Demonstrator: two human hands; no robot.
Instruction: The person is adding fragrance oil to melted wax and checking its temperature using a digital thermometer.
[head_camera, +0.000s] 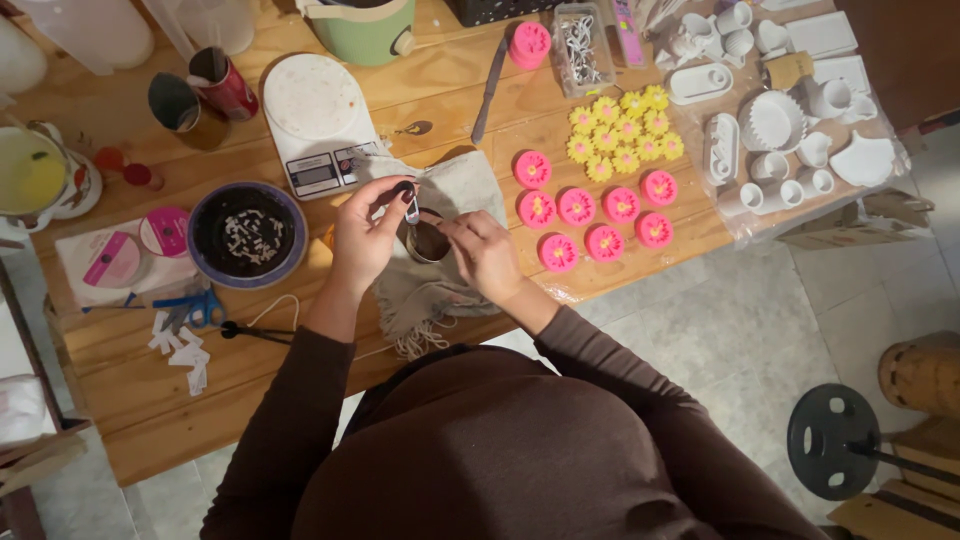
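Observation:
My left hand (366, 232) pinches a small metal clip (411, 209) over a small round metal cup (428, 240) with a dark inside. My right hand (484, 254) holds that cup by its right rim. The cup stands on a grey fringed cloth (462, 186) spread over the wooden table (160, 400). Right of the cloth lie several pink flower-shaped pieces (590, 212), and behind them several yellow flower-shaped pieces (624, 130).
A dark bowl (246, 234) with small white bits sits left of my hands. Behind it stands a white kitchen scale (318, 122). Blue scissors (192, 308) and paper scraps lie front left. White moulded pieces (782, 120) fill the table's right end. A knife (490, 88) and green pot (364, 30) stand behind.

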